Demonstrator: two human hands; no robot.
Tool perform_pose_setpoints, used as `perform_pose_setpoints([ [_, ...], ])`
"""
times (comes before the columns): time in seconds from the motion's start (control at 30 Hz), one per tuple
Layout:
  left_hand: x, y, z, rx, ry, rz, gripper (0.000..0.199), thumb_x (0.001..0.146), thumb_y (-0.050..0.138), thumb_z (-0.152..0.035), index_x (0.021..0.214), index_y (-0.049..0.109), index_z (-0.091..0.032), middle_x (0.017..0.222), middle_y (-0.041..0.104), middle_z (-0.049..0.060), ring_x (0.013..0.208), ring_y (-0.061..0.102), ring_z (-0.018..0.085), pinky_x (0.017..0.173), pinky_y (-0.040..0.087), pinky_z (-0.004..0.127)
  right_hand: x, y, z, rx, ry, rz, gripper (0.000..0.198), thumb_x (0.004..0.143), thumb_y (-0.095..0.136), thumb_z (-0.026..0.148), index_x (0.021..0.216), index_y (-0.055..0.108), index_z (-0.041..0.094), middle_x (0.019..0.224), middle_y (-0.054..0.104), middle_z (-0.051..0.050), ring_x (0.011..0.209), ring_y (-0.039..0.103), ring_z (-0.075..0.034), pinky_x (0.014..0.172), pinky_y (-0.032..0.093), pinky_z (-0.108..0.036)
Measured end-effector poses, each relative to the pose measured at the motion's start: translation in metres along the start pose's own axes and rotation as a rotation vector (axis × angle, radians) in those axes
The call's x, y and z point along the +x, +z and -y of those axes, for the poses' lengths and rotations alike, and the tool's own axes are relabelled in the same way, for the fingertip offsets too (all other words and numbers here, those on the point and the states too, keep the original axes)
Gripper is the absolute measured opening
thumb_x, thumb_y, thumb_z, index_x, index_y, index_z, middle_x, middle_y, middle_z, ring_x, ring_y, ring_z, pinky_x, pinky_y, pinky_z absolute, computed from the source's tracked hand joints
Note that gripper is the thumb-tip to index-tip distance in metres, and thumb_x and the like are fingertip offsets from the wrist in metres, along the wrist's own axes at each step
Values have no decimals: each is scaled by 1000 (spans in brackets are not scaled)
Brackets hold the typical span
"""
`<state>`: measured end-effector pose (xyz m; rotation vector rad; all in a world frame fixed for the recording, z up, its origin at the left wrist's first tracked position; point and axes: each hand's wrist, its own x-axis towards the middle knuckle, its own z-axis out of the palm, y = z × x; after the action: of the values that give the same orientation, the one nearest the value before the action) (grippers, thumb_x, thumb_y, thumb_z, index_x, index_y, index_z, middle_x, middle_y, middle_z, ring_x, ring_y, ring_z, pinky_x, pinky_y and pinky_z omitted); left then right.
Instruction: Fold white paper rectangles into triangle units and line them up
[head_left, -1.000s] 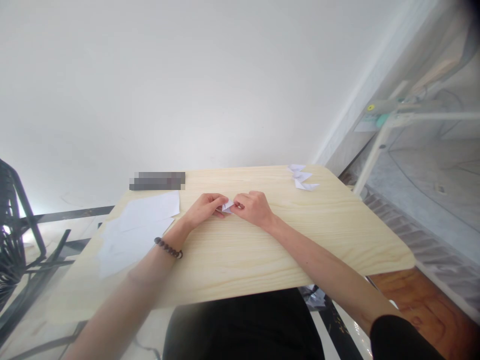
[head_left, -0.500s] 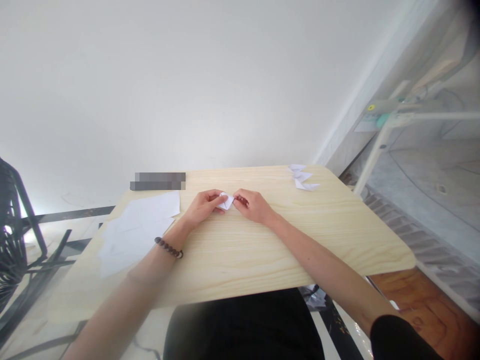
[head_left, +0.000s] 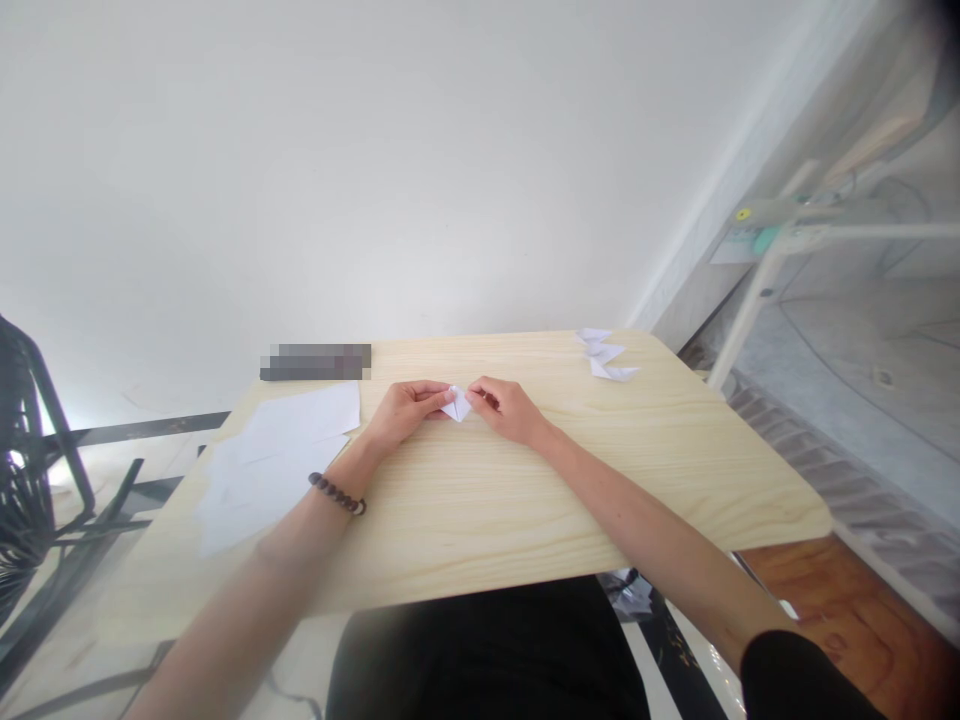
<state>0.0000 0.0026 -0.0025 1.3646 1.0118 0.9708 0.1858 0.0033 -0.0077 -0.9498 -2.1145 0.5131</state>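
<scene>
A small folded piece of white paper (head_left: 458,405) is held between my two hands, just above or on the wooden table (head_left: 480,510). My left hand (head_left: 409,408) pinches its left side, thumb on top and fingers behind. On the other side, my right hand (head_left: 504,405) pinches the paper's right edge between thumb and curled fingers. A crease runs down the middle of the paper, and its lower end comes to a point. My fingers cover its two sides.
White paper sheets (head_left: 277,455) lie overlapping at the table's left, partly under my left forearm. Behind them is a dark, blurred-out block (head_left: 315,362). Several folded white paper pieces (head_left: 604,355) stand in a row at the back right. A wall (head_left: 450,200) rises behind the table.
The folded paper has turned so its point faces down towards me, and it shows more of its front. My left fingers have straightened; my right hand has shifted slightly.
</scene>
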Motion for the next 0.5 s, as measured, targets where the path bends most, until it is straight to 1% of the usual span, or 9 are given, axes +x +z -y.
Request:
perform_pose_setpoints([
  [0.3,1,2,-2,39,24,-35,35,64,64,-41,84,65,-12,85,65,7,81,58,18,74,48,31,3,5,-1,18,30,-52,22,81,40,30,74,54,15,62,53,2,51,42,-6,52,32,-18],
  [0.4,1,1,-1,59,33,-49,34,64,64,-41,82,65,-12,81,65,6,78,58,18,72,48,30,3,5,-1,35,47,-37,23,81,40,31,74,55,15,63,54,1,51,42,-6,51,33,-18],
  [0.5,1,0,-1,68,27,-35,34,64,64,-42,83,64,-13,78,65,5,75,58,17,70,48,29,2,5,0,50,46,-15,23,80,41,32,74,55,15,64,55,1,51,43,-6,51,33,-18],
])
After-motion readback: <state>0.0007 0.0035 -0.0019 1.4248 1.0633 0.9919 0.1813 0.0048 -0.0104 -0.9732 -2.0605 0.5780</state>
